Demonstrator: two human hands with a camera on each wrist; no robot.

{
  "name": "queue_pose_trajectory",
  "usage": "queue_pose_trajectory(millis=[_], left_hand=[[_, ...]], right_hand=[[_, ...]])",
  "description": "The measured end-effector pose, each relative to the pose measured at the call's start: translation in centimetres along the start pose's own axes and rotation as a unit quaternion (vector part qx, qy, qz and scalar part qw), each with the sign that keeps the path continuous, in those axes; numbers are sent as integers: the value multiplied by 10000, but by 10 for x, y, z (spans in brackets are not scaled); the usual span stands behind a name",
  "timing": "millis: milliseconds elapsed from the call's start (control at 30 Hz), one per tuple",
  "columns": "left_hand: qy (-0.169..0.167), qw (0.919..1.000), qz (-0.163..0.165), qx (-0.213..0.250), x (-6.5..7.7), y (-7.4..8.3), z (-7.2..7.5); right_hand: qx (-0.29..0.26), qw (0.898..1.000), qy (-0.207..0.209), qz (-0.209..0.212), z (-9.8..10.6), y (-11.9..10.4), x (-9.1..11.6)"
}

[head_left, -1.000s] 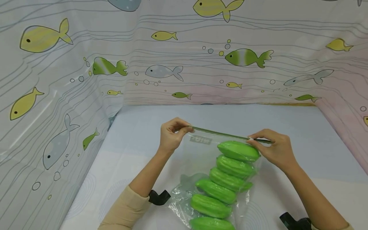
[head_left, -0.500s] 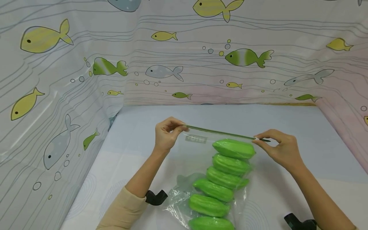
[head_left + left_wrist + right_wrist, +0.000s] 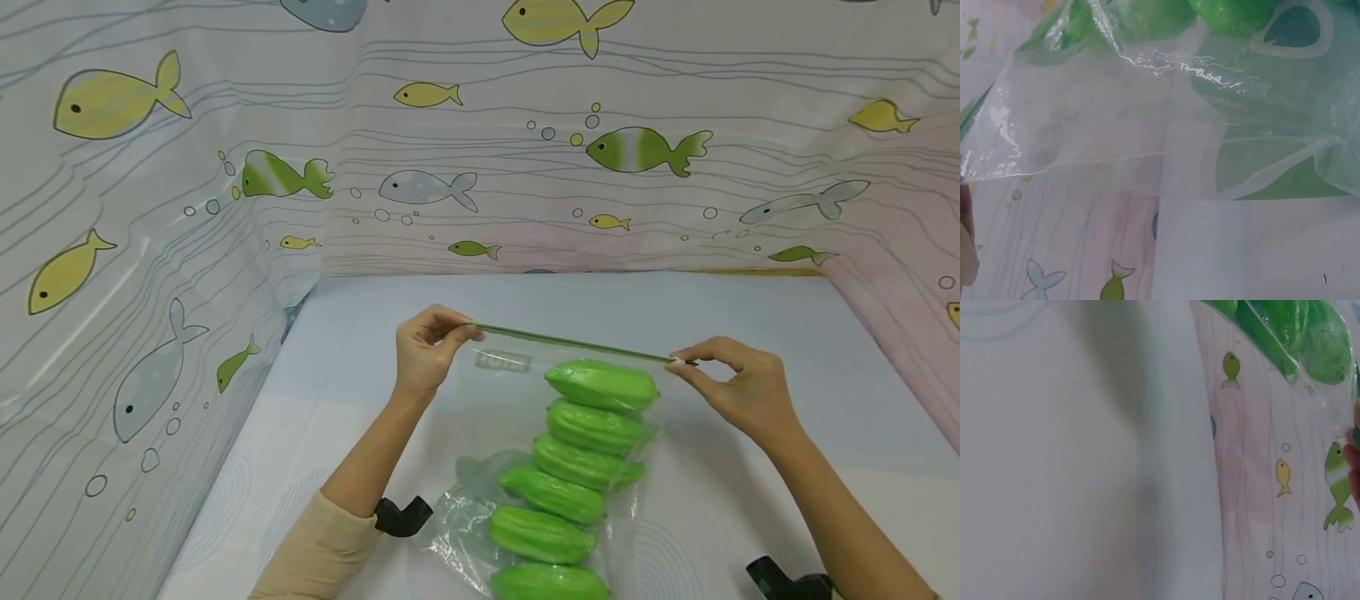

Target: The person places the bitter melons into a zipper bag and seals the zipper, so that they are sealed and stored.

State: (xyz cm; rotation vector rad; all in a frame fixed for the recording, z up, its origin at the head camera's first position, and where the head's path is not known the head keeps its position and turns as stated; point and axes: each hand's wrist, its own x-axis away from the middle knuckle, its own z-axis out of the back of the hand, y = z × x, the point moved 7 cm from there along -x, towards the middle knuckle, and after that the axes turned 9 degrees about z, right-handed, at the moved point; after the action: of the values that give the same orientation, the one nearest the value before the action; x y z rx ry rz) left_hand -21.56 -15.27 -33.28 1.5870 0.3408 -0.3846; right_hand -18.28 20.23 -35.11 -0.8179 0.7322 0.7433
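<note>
A clear zip bag (image 3: 487,408) hangs between both hands, its green zip strip (image 3: 570,341) stretched taut and sloping down to the right. Inside, several bright green, ridged oblong fruits (image 3: 597,426) lie stacked in a column. The left hand (image 3: 427,354) pinches the strip's left end between thumb and fingers. Close to the strip's right end, the right hand (image 3: 742,390) pinches a small white slider (image 3: 678,361). In the left wrist view, the clear bag (image 3: 1110,131) fills the upper part, with a finger (image 3: 967,250) at the left edge. Fingertips (image 3: 1355,459) show at the right wrist view's edge.
Below the bag is a pale table (image 3: 360,333), its far edge meeting a fish-printed curtain (image 3: 525,192) that also runs up the left and right sides. Black wrist mounts (image 3: 403,517) show beside the forearms.
Along the zip strip, the right hand and white slider have moved right, and less strip shows beyond them. The left hand and the bag have shifted slightly left.
</note>
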Motion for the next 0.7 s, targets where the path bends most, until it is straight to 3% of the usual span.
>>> queue_pose_trajectory(millis=[233, 700], left_hand=[[64, 9999, 142, -66, 1, -2, 4], [213, 9992, 250, 231, 0, -6, 6]], right_hand=[[220, 9991, -68, -356, 2, 4, 3], [258, 9990, 106, -350, -1, 3, 3]])
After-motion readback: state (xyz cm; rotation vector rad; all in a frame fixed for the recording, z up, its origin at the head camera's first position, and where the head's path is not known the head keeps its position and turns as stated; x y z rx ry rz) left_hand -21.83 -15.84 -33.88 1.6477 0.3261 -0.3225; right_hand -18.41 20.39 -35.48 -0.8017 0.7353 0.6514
